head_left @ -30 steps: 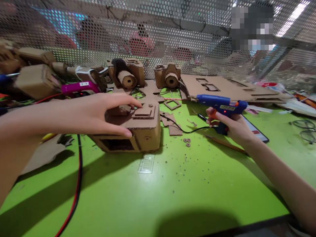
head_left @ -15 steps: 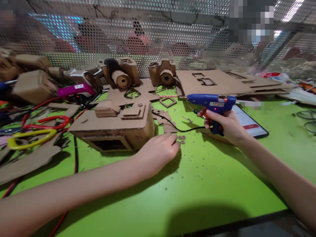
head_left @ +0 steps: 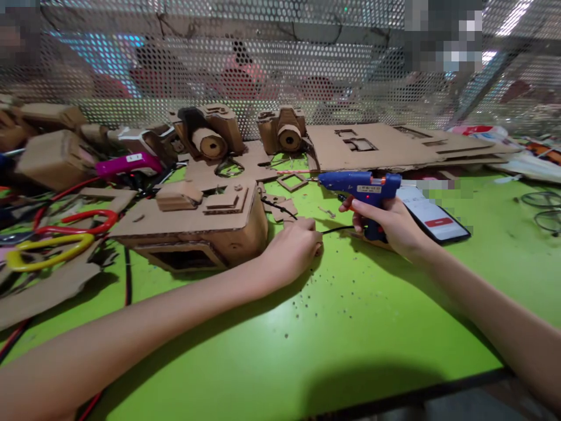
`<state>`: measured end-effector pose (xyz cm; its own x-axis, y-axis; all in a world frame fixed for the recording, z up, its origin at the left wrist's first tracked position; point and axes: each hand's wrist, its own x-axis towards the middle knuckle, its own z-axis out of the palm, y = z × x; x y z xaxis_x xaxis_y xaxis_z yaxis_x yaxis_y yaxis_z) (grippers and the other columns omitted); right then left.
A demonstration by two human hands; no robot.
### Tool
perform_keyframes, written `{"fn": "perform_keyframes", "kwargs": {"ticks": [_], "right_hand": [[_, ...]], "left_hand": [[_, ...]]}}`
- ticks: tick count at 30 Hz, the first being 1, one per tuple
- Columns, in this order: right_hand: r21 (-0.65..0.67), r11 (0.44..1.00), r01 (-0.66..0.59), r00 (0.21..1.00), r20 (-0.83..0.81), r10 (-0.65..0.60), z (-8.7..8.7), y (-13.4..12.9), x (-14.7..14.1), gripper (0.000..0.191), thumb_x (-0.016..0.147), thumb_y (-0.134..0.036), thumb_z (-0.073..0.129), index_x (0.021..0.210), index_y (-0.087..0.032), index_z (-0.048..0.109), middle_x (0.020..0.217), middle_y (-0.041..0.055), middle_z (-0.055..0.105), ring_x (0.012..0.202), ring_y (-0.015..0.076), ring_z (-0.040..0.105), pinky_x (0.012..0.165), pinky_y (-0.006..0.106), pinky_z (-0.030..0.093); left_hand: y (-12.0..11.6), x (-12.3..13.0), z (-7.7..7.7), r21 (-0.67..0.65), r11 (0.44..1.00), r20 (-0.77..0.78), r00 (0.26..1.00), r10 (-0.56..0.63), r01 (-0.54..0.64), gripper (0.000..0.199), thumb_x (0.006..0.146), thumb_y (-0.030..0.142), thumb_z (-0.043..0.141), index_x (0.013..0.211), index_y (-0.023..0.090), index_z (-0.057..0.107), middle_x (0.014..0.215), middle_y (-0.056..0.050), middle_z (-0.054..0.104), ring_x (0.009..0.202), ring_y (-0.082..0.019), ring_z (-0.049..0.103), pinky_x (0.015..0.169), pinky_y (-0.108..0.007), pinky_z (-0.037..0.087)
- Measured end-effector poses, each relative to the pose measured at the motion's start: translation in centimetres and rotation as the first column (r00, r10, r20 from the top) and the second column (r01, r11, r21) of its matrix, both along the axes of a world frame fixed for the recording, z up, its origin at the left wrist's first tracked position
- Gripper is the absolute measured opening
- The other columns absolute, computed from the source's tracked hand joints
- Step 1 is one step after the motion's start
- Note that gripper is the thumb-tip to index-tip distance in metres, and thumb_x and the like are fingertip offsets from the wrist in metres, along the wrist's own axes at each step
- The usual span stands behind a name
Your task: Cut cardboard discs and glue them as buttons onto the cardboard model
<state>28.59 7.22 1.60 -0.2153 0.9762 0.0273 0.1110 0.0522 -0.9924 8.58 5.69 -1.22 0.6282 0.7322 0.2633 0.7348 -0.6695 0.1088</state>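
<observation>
My right hand (head_left: 388, 219) is wrapped round a blue hot glue gun (head_left: 350, 182), a small red light glowing on its side. The nozzle points left, above the green table. My left hand (head_left: 294, 248) rests low over the tabletop with its fingers curled closed; their tips, and whatever they hold, are hidden. Just left of it stands a cardboard camera model (head_left: 193, 228), with a square opening in its near face and raised pieces on top. The gun's black cord (head_left: 337, 229) runs behind my left hand.
At the back are two more cardboard cameras (head_left: 213, 143) and cut cardboard sheets (head_left: 377, 146). Red-handled (head_left: 94, 221) and yellow-handled scissors (head_left: 50, 251) lie left, near a magenta glue gun (head_left: 129, 166). A phone (head_left: 438, 216) and glasses (head_left: 543, 207) lie right.
My left hand has shifted slightly forward, over the spot where several small cardboard rings showed; they are now out of sight. The glue gun has moved slightly left in view.
</observation>
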Motion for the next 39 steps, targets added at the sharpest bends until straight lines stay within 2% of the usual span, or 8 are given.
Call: {"fn": "perform_keyframes", "kwargs": {"ticks": [4, 7, 9, 12, 14, 24, 29, 39], "right_hand": [[0.034, 0.999, 0.028, 0.999, -0.045, -0.026, -0.3, 0.0, 0.1, 0.023, 0.073, -0.04, 0.075, 0.081, -0.021, 0.065, 0.065, -0.0004, 0.061, 0.056, 0.0116, 0.055, 0.049, 0.025, 0.05], [0.034, 0.999, 0.02, 0.996, -0.09, -0.016, -0.4, -0.2, 0.1, 0.027, 0.072, -0.042, 0.076, 0.085, -0.021, 0.065, 0.07, 0.0001, 0.062, 0.056, 0.0112, 0.055, 0.051, 0.025, 0.05], [0.035, 0.999, -0.037, 0.994, -0.098, 0.041, -0.3, -0.5, 0.2, 0.028, 0.074, -0.044, 0.075, 0.088, -0.022, 0.065, 0.071, 0.0001, 0.062, 0.056, 0.011, 0.054, 0.051, 0.026, 0.049], [0.05, 0.99, -0.133, 0.987, -0.08, 0.137, -0.3, -1.0, 0.3, 0.027, 0.074, -0.046, 0.074, 0.085, -0.023, 0.066, 0.066, -0.0007, 0.06, 0.052, 0.0111, 0.052, 0.049, 0.027, 0.047], [0.075, 0.981, -0.176, 0.982, -0.056, 0.181, -0.2, -1.4, 0.3, 0.028, 0.074, -0.048, 0.074, 0.082, -0.022, 0.067, 0.064, -0.0006, 0.059, 0.05, 0.0112, 0.052, 0.048, 0.027, 0.046], [0.179, 0.952, -0.25, 0.967, 0.001, 0.254, 0.6, -2.5, 0.5, 0.029, 0.067, -0.048, 0.079, 0.069, -0.022, 0.068, 0.063, 0.0006, 0.062, 0.061, 0.0139, 0.059, 0.055, 0.027, 0.053], [0.131, 0.947, -0.293, 0.956, 0.06, 0.287, 0.4, -2.3, 1.0, 0.03, 0.061, -0.05, 0.081, 0.064, -0.023, 0.069, 0.062, 0.0011, 0.064, 0.061, 0.0154, 0.062, 0.056, 0.029, 0.056], [0.033, 0.936, -0.349, 0.934, 0.09, 0.345, 0.7, -2.7, 0.6, 0.029, 0.061, -0.053, 0.08, 0.063, -0.026, 0.07, 0.061, 0.0014, 0.063, 0.061, 0.0167, 0.061, 0.06, 0.033, 0.058]], "left_hand": [[-0.7, -0.7, 0.3, 0.212, 0.969, 0.014, 0.992, -0.129, 0.123, 0.03, 0.09, 0.009, 0.043, 0.071, 0.009, 0.066, 0.07, -0.008, 0.06, 0.061, -0.015, 0.055, 0.051, -0.026, 0.047], [-2.7, -2.3, 1.8, 0.378, 0.887, 0.005, 0.957, -0.289, 0.266, 0.037, 0.094, 0.007, 0.037, 0.07, 0.01, 0.065, 0.066, -0.008, 0.062, 0.058, -0.014, 0.055, 0.05, -0.027, 0.049], [-4.4, -3.7, 3.2, 0.498, 0.792, -0.022, 0.919, -0.394, 0.352, 0.035, 0.093, 0.006, 0.039, 0.072, 0.01, 0.066, 0.07, -0.009, 0.066, 0.06, -0.015, 0.058, 0.05, -0.027, 0.05], [-6.4, -5.8, 4.7, 0.721, 0.552, -0.201, 0.889, -0.412, 0.419, 0.018, 0.085, 0.006, 0.058, 0.072, 0.009, 0.069, 0.067, -0.008, 0.067, 0.063, -0.017, 0.061, 0.047, -0.026, 0.052], [-7.1, -6.8, 4.9, 0.786, 0.497, -0.207, 0.914, -0.349, 0.368, 0.014, 0.081, 0.008, 0.064, 0.069, 0.012, 0.07, 0.064, -0.005, 0.064, 0.06, -0.016, 0.059, 0.043, -0.026, 0.051], [-7.4, -8.6, 4.1, 0.837, 0.472, -0.124, 0.935, -0.332, 0.279, 0.012, 0.08, 0.015, 0.064, 0.071, 0.011, 0.071, 0.074, -0.007, 0.059, 0.068, -0.017, 0.056, 0.041, -0.027, 0.049], [-7.5, -8.7, 4.3, 0.836, 0.471, -0.123, 0.932, -0.342, 0.283, 0.017, 0.081, 0.014, 0.057, 0.072, 0.012, 0.072, 0.075, -0.007, 0.058, 0.068, -0.016, 0.053, 0.041, -0.026, 0.047], [-7.4, -8.6, 4.0, 0.83, 0.475, -0.118, 0.924, -0.365, 0.293, 0.014, 0.079, 0.015, 0.064, 0.066, 0.017, 0.068, 0.072, -0.004, 0.06, 0.063, -0.017, 0.057, 0.041, -0.028, 0.047]]}}
